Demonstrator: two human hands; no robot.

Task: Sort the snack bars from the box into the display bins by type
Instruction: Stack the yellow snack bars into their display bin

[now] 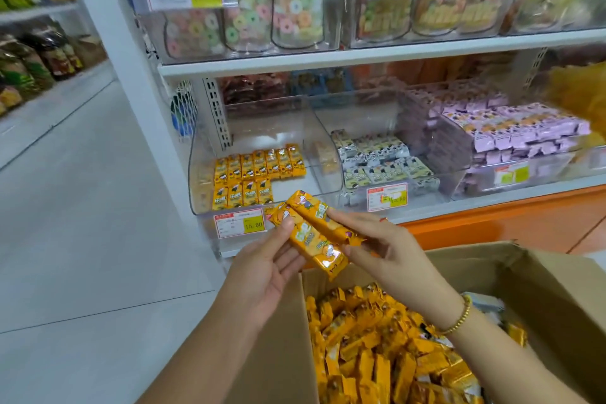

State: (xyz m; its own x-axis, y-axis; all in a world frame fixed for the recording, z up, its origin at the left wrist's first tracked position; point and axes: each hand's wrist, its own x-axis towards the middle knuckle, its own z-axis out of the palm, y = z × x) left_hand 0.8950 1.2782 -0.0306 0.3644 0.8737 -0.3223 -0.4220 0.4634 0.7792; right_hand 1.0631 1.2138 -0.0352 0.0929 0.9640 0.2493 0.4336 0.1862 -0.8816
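At ten o'clock, bagged snacks (pixel 29 69) fill the shelves across the aisle. At the left end of the lower shelf, near eleven o'clock from our hands, the left bin (pixel 199 157) holds two rows of yellow bars (pixel 252 177) standing on end, with a price tag (pixel 239 223) on its front.

Our left hand (pixel 265 267) is palm-up, thumb and fingers curled to pinch the lower of two orange bars (pixel 313 233) that we hold side by side, tilted, above the near-left corner of the box (pixel 541 289). Our right hand (pixel 387 249), with a beaded bracelet (pixel 459 318) at the wrist, pinches the same pair from three o'clock, forefinger on the upper bar and thumb at the lower bar's end.

At five o'clock the open box is heaped with loose orange bars (pixel 377 354).

At one o'clock the middle bin (pixel 423 190) carries white bars (pixel 377 161); at two o'clock the right bin (pixel 541 170) is piled with purple bars (pixel 511 131).
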